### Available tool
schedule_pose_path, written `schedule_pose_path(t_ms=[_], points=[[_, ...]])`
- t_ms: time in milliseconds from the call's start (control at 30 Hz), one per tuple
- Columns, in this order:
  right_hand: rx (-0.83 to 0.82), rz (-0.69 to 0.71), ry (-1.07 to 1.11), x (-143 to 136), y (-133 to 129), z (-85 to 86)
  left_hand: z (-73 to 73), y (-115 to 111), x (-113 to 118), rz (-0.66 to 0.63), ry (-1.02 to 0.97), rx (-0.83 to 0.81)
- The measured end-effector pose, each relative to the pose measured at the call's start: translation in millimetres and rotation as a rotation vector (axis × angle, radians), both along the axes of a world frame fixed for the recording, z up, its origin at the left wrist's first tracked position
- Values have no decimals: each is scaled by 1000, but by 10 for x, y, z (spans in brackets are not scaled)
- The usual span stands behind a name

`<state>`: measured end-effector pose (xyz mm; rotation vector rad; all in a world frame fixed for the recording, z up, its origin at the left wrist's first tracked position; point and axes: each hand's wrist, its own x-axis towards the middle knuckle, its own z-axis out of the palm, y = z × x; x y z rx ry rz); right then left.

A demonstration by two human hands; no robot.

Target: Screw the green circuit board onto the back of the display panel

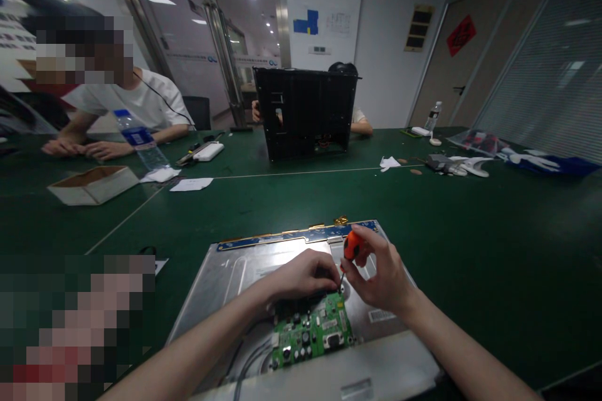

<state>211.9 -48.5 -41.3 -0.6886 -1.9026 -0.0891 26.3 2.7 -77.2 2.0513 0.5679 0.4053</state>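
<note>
My right hand (383,272) grips a screwdriver (352,245) with an orange and black handle, its shaft pointing down at the upper right corner of a green circuit board (310,332). Close beside the tip, my left hand (308,274) has its fingers bent together at the board's top edge. Whether those fingers pinch a small part is hidden. The board lies on a silver metal panel (226,279), with dark cables running from its left side. Along the panel's far edge runs a narrow blue circuit strip (263,239).
Across the green table (226,200), a person behind a black casing (308,113) holds it upright. Another person in a white shirt (141,97) sits at the left, near a water bottle (141,141) and an open cardboard box (94,187). Gloves (470,166) lie at the right.
</note>
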Motion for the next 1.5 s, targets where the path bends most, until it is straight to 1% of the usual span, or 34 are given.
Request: schedule_pose_path(t_ms=[333,533,833,1167,1500], points=[[1,-7,-17,3,-10,0,16,-6,1,-15,-15,9],[-7,2,-16,1,-28,21,21,-10,1,5,12,-12],[7,-27,-16,4,-13,-16,27,-13,10,15,9,-28],[-6,7,-25,5,-21,26,12,-10,3,-1,-13,10],[10,-28,-9,3,1,-38,30,-20,9,8,-12,-31]])
